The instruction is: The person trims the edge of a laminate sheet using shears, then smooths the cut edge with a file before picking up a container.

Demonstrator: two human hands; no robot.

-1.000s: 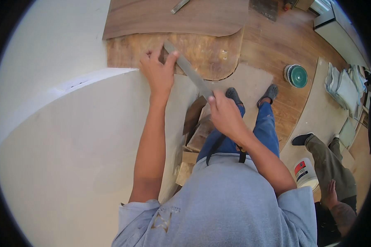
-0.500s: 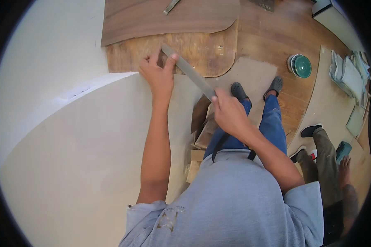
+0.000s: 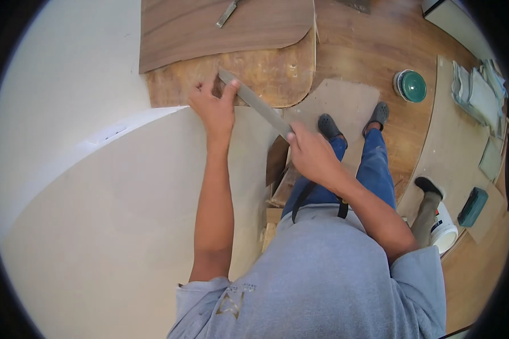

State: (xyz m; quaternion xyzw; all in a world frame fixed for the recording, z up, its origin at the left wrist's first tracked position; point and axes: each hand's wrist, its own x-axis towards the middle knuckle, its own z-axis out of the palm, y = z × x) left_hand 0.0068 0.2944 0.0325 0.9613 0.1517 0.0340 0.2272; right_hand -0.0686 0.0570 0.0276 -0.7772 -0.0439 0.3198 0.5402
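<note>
A long flat metal file (image 3: 257,103) lies slanted across the far corner of a large white panel (image 3: 113,192). My left hand (image 3: 214,107) pinches the file's far tip between thumb and fingers at the panel's corner edge. My right hand (image 3: 311,153) grips the file's near end, the handle hidden inside the fist. Beyond the corner sits a raw plywood board (image 3: 260,70) with a dark wood veneer sheet (image 3: 209,25) on it.
A second flat tool (image 3: 227,13) lies on the veneer. Wood offcuts (image 3: 277,169) stand by my legs. On the wooden floor are a green-lidded tin (image 3: 410,86), a white bucket (image 3: 442,231), a teal block (image 3: 473,207) and stacked sheets (image 3: 478,93). Another person's leg (image 3: 427,209) is at right.
Both hands kept hold of the file, which slid slightly along the panel edge. The other person at right moved back; only a leg shows now, and the white bucket is uncovered.
</note>
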